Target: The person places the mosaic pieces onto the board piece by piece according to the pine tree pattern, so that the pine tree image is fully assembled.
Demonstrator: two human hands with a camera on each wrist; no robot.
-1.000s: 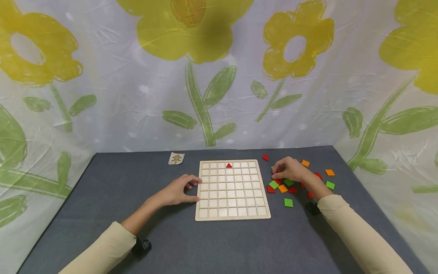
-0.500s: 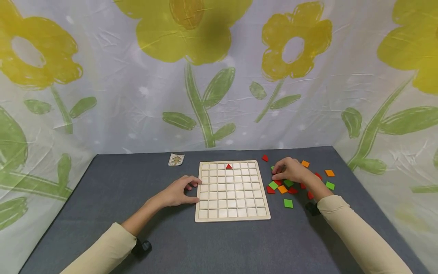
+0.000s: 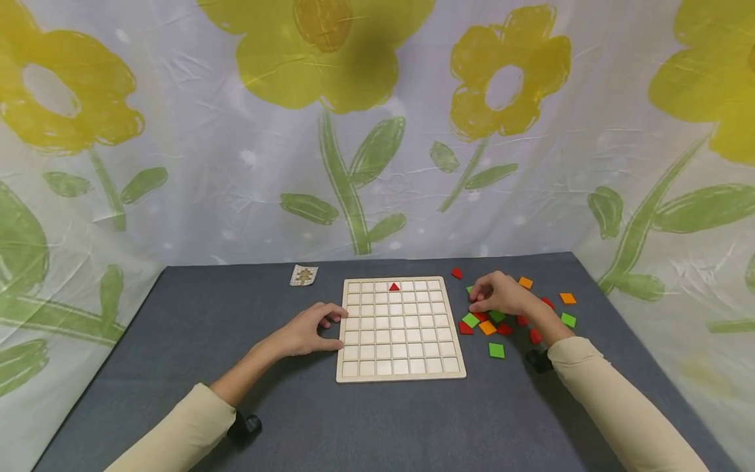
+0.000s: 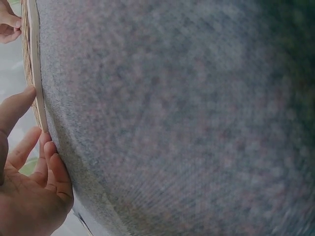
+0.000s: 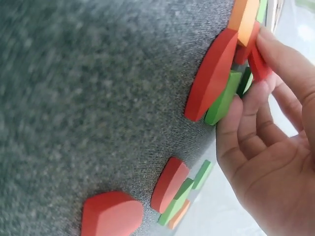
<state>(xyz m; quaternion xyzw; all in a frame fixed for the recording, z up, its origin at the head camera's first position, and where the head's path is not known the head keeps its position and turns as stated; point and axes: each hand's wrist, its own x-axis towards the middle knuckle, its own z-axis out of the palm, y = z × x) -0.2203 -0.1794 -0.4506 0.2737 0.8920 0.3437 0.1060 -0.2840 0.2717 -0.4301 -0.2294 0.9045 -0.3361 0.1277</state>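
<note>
A wooden grid board (image 3: 398,321) lies flat on the dark table, with a red triangle tile (image 3: 394,288) in a cell of its top row. My left hand (image 3: 307,330) touches the board's left edge with thumb and a fingertip, fingers loosely spread; the left wrist view shows the thumb (image 4: 19,105) on the rim. Over the pile of tiles to the right of the board is my right hand (image 3: 501,293). Between its thumb and fingers it pinches a red tile (image 5: 259,64), partly hidden. Green tiles (image 3: 497,351) and orange tiles (image 3: 487,327) lie around it.
A small pattern card (image 3: 303,275) lies at the back left of the board. Loose tiles spread farther right, among them an orange one (image 3: 567,298) and a green one (image 3: 569,320). A flower-print curtain (image 3: 236,164) borders the table's back and sides.
Both hands keep almost the same places, left at the board's edge and right at the pile. The head view has shifted very slightly.
</note>
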